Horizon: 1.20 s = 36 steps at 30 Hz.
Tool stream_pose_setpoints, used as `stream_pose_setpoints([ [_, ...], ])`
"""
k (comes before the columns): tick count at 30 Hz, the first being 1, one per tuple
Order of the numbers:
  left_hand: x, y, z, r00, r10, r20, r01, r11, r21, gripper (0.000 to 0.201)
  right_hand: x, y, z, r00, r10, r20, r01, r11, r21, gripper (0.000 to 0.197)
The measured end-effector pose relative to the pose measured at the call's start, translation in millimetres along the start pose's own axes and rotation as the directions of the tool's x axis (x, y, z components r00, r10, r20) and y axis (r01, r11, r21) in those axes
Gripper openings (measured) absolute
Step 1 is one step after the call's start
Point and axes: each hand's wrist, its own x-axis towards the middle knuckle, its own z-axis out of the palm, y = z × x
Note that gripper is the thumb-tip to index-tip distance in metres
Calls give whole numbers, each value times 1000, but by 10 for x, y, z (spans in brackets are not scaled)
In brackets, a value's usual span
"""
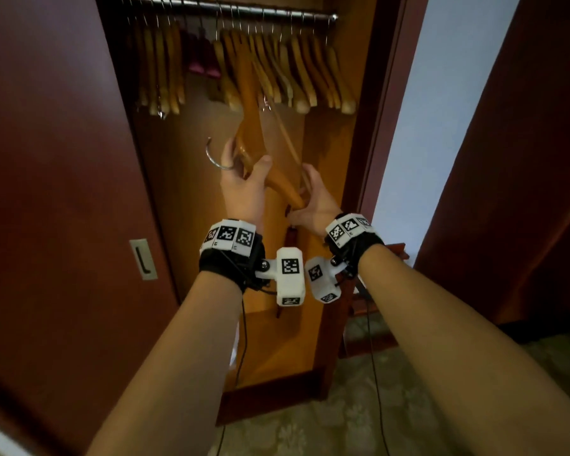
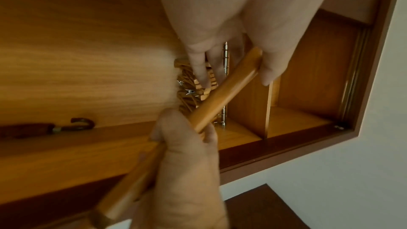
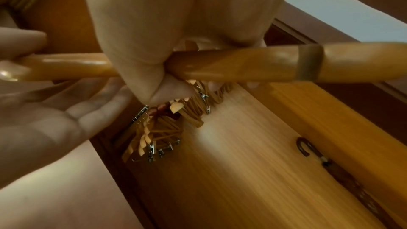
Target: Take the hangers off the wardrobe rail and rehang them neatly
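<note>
A chrome rail (image 1: 231, 8) runs across the top of the open wardrobe, carrying several wooden hangers (image 1: 303, 70) in two uneven bunches. One wooden hanger (image 1: 249, 126) is off the rail, tilted, below the others. My left hand (image 1: 241, 185) pinches it near its metal hook (image 1: 214, 156), thumb in front and fingers behind. My right hand (image 1: 313, 199) grips the lower end of its arm. In the left wrist view, the hanger (image 2: 220, 97) runs from my left hand (image 2: 220, 15) to my right hand (image 2: 189, 171). The right wrist view shows my right hand (image 3: 176, 15) wrapped round the hanger (image 3: 253, 63).
A dark red sliding door (image 1: 46, 159) with a metal handle (image 1: 144, 260) covers the wardrobe's left side. A folded umbrella (image 2: 44, 130) leans inside against the wardrobe's wall. A dark red padded hanger (image 1: 203, 57) hangs between the bunches. White wall (image 1: 441, 126) and patterned carpet (image 1: 343, 406) lie right and below.
</note>
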Motion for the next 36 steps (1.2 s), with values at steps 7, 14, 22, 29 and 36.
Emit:
stream_pose_setpoints([
  [7,689,219,209,967,44,251,-111,959,261,33,531,-451,-90,990,-98,-104,94,994,-48,83],
  [14,1291,359,518,891,78,447,-300,841,450,35,952,-775,-286,971,-201,-129,188,977,-101,63],
  [22,1862,216,914,877,92,472,-399,687,607,37,1487,-781,-585,940,-262,-219,245,964,-105,37],
  [29,2119,81,1354,811,263,523,-585,391,711,31,1869,-650,-1002,914,-244,-324,252,968,-20,29],
  [36,2268,-68,1557,829,343,442,-529,224,818,18,2069,-482,-1384,954,-134,-268,189,963,192,21],
])
